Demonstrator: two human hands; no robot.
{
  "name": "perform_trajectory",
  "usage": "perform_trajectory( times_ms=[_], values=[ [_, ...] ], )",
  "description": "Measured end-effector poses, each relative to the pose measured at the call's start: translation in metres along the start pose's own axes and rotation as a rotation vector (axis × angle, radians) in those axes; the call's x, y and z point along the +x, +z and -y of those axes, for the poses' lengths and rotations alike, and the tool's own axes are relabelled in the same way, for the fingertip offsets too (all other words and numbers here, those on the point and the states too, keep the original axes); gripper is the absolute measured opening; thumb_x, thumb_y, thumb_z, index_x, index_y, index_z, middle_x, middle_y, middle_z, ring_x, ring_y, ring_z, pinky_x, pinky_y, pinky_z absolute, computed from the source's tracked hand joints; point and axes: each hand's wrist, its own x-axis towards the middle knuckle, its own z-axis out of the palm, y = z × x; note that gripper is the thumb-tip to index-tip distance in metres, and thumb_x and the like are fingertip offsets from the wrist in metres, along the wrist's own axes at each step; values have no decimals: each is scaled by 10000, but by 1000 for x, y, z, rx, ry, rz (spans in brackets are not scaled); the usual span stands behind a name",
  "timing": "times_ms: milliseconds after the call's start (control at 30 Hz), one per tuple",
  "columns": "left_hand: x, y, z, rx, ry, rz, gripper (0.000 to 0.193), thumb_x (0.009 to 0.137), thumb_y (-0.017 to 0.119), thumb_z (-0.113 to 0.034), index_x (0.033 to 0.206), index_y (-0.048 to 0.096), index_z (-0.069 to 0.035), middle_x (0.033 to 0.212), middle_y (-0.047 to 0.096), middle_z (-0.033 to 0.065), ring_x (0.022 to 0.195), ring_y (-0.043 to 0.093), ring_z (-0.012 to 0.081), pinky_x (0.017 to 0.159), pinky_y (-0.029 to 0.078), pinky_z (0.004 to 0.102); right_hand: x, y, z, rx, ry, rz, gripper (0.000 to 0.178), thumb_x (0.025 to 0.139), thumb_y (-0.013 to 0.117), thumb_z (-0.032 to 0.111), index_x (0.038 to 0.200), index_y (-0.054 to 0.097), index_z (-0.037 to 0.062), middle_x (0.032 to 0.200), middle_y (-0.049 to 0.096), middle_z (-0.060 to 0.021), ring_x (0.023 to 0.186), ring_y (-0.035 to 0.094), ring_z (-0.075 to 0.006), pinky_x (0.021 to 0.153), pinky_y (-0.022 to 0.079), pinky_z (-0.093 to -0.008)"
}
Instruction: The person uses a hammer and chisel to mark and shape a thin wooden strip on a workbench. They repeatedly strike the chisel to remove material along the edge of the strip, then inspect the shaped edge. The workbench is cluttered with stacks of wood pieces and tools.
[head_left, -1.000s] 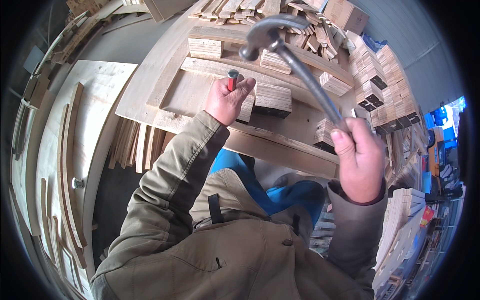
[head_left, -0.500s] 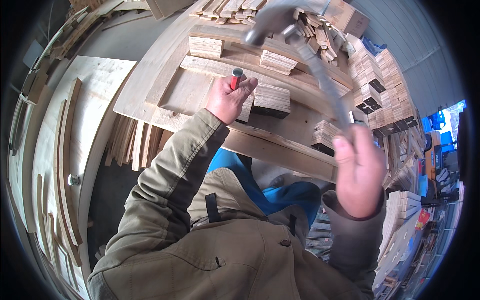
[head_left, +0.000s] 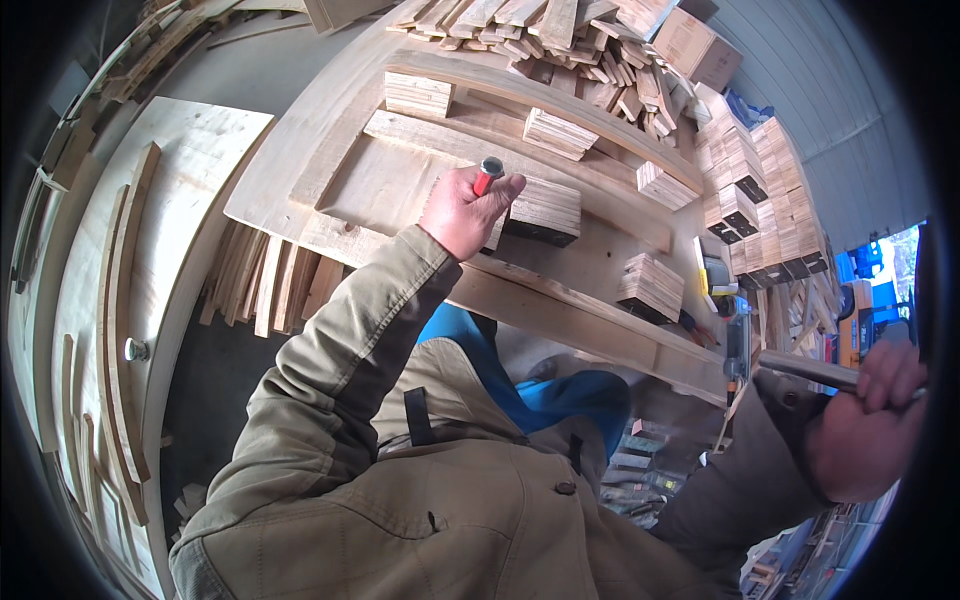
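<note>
My left hand (head_left: pixel 460 218) is closed around the red handle of a chisel (head_left: pixel 486 178), held upright with its metal cap showing above the fist. Its blade is hidden below the hand. Beside that fist lies a block of stacked wood strips (head_left: pixel 546 205) with a dark end, on the wooden workbench (head_left: pixel 270 200). At the far right, near the picture's rim, my right hand (head_left: pixel 862 445) grips a hammer (head_left: pixel 810 369). The handle's end sticks out to the left of the fist; the head cannot be made out.
More strip blocks (head_left: pixel 652 288) sit among battens (head_left: pixel 540 95) on the bench. Loose wood offcuts (head_left: pixel 560 30) pile up at the back. Stacked blocks (head_left: pixel 790 210) stand at the right, with a cardboard box (head_left: pixel 697 48) behind. A white board (head_left: pixel 180 180) stands left of the bench.
My right hand has swung the hammer from above the bench back and down to the far right. The left hand keeps its grip on the chisel, almost in the same place.
</note>
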Motion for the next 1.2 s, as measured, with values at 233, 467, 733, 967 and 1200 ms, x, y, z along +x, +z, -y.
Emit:
perform_trajectory(
  times_ms=[233, 467, 733, 967, 1200],
  values=[
    [-3, 3, -2, 11, -7, 20, 489, 1032, 677, -370, 725, 548, -12, 612, 448, -2, 598, 384, 97, 542, 380, 336, -124, 42, -68, -550, 387, 806, 169, 999, 656, 145, 983, 576, -2, 745, 613, -191, 665, 640, -389, 598, 481, -438],
    [-2, 3, 3, 35, -15, 11, 480, 1029, 685, -371, 734, 547, -19, 633, 424, -21, 635, 375, 89, 558, 371, 319, -87, 20, -52, -520, 378, 474, 183, 1033, 618, 176, 972, 603, 4, 715, 548, -41, 600, 500, -133, 570, 413, -309],
    [-2, 2, 9, 29, -7, 11, 458, 1025, 693, -379, 767, 588, -16, 656, 451, -26, 651, 382, 87, 569, 383, 311, -111, 27, -49, -363, 387, 331, 201, 1058, 578, 211, 1019, 603, 15, 790, 562, 6, 621, 480, -79, 556, 381, -263],
    [-3, 4, 24, 222, 170, -36, 430, 1023, 694, -196, 685, 465, -61, 660, 362, -5, 635, 379, 116, 586, 357, 345, -140, 29, -71, -543, 357, 846, 177, 948, 711, 163, 978, 618, 15, 761, 642, -171, 674, 644, -386, 583, 478, -454],
    [-4, 14, 22, -63, 118, -2, 264, 1021, 709, -251, 955, 703, 5, 749, 625, -13, 721, 508, 78, 659, 462, 286, -153, 10, -75, -360, 580, 633, 170, 961, 707, 137, 934, 612, -1, 715, 604, -136, 604, 613, -274, 576, 476, -375]
  ],
)
